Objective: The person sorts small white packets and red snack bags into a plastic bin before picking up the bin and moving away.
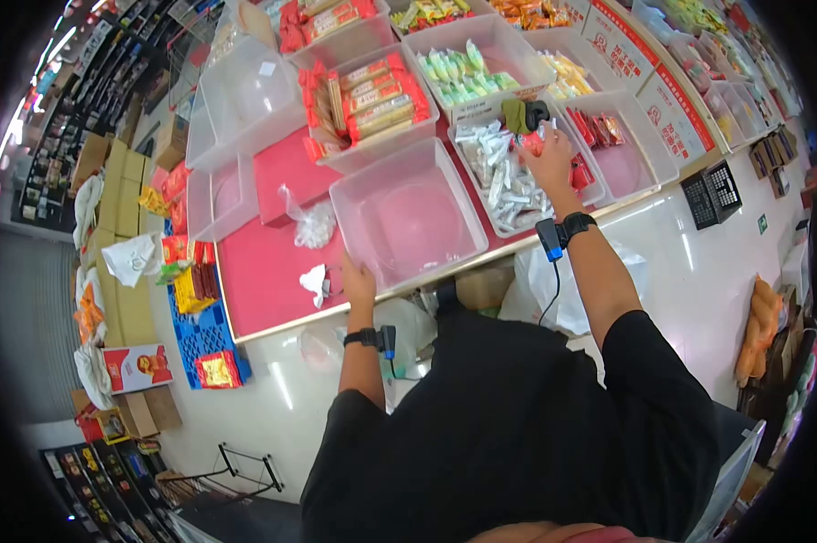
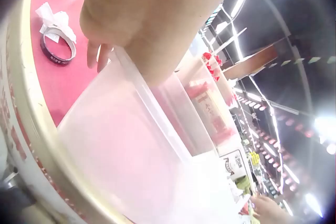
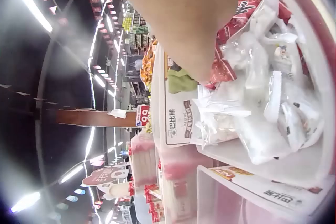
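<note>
My left hand [image 1: 361, 282] holds the near left rim of a see-through plastic bin [image 1: 343, 210], its fingers over the outer side in the left wrist view. The bin's pale floor shows through. My right hand [image 1: 550, 163] reaches into a neighbouring bin of white-wrapped sweets [image 1: 517, 195] and grips a red packet [image 1: 530, 143]. More red packets lie under the white sweets in the right wrist view. A dark green bundle [image 1: 520, 115] sits at that bin's far end, just beyond the right fingers. The right fingertips are mostly hidden in the right wrist view.
A tape-like ring [image 2: 56, 50] with white paper and a bag of small white pieces [image 1: 313, 224] lie on the red tabletop [image 1: 255, 281]. Bins of red-wrapped snacks [image 1: 381, 95] and green-wrapped sweets [image 1: 463, 72] stand behind. Right of the sweets is another bin with red packets [image 1: 598, 128].
</note>
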The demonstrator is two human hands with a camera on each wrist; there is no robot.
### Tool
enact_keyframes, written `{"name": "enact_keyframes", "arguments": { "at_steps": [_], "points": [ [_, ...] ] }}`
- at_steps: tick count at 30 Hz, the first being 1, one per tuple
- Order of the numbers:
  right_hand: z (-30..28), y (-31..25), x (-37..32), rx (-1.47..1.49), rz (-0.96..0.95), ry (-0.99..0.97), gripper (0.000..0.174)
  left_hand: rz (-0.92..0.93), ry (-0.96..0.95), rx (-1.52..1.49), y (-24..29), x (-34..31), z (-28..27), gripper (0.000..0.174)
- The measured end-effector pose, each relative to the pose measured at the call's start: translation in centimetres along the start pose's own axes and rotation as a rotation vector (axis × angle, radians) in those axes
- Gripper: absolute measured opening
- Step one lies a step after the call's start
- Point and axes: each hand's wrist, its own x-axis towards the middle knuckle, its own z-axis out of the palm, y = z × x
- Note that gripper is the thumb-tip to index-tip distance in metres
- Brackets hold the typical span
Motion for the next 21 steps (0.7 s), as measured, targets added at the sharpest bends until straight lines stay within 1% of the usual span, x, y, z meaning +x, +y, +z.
{"name": "enact_keyframes", "arguments": {
  "at_steps": [1, 2, 3, 4, 5, 6, 7, 8, 9, 10, 11, 13, 14, 15, 16, 17, 18, 19, 21],
  "points": [
    [1.3, -0.2, 1.1, 0.061, -0.12, 0.033, 0.082, 0.09, 0.083, 0.023, -0.8, 0.3, 0.9, 0.054],
    [2.2, 0.0, 3.0, 0.104, -0.25, 0.08, 0.082, 0.08, 0.071, 0.027, -0.7, 0.6, 1.2, 0.052],
    [1.4, 2.8, 2.6, 0.198, -0.254, 0.007, 0.082, 0.03, -0.006, 0.009, 0.6, -2.9, 2.0, 0.051],
    [3.0, 2.8, 2.9, 0.165, -0.262, 0.034, 0.078, 0.038, -0.036, -0.028, 0.5, -2.5, 0.7, 0.047],
    [1.9, 0.9, 3.5, 0.129, -0.145, -0.082, 0.076, -0.086, -0.092, 0.028, 4.3, -1.8, -1.8, 0.046],
    [0.3, -0.9, 4.5, 0.1, -0.034, -0.185, 0.074, -0.08, -0.027, 0.052, 1.9, -1.1, -0.1, 0.044],
    [1.9, 0.9, 4.9, 0.089, -0.087, -0.146, 0.065, -0.02, -0.077, -0.023, 2.0, -1.2, -0.8, 0.046],
    [4.2, 3.3, 5.9, -0.023, -0.088, -0.161, 0.047, -0.002, -0.093, -0.067, 1.9, -1.3, -0.7, 0.052],
    [2.1, 2.3, 6.3, 0.068, -0.044, -0.175, 0.031, -0.004, -0.037, -0.054, 1.5, -2.1, -0.2, 0.051],
    [1.6, 1.9, 6.9, 0.069, 0.027, -0.162, 0.027, -0.015, 0.024, -0.031, 1.4, -2.0, 0.4, 0.051],
    [1.9, 2.8, 7.6, 0.23, 0.065, -0.165, 0.031, -0.017, 0.046, -0.041, 1.8, -0.5, 0.5, 0.051],
    [2.0, 4.5, 8.6, 0.267, 0.222, -0.056, 0.03, -0.031, -0.088, -0.12, 2.0, -1.4, -0.9, 0.053],
    [-0.7, 4.9, 9.3, 0.29, 0.134, -0.071, 0.029, -0.041, 0.03, -0.089, 1.7, -1.8, 0.2, 0.05],
    [-0.6, 6.6, 9.3, 0.885, 0.314, 0.035, 0.026, -0.097, -0.042, -0.088, 2.7, -1.8, -0.6, 0.05],
    [-1.3, 10.1, 10.3, 0.92, 0.248, 0.015, 0.024, -0.152, -0.102, -0.083, 3.5, -1.4, -1.3, 0.05],
    [-7.8, 3.6, 8.3, 1.295, 0.428, 0.098, 0.023, -0.148, -0.085, -0.062, 2.9, -1.6, -1.0, 0.05],
    [-10.5, 3.6, 7.9, 1.336, 0.388, 0.087, 0.024, -0.144, -0.054, -0.048, 2.2, -1.5, -0.3, 0.05],
    [-12.3, 4.3, 8.5, 1.382, 0.338, 0.075, 0.027, -0.146, -0.072, -0.032, 2.1, -1.3, -0.1, 0.05],
    [-15.7, 5.6, 9.1, 1.56, 0.216, 0.121, 0.029, -0.056, -0.002, -0.053, 1.5, -1.0, -0.1, 0.051]
  ]
}}
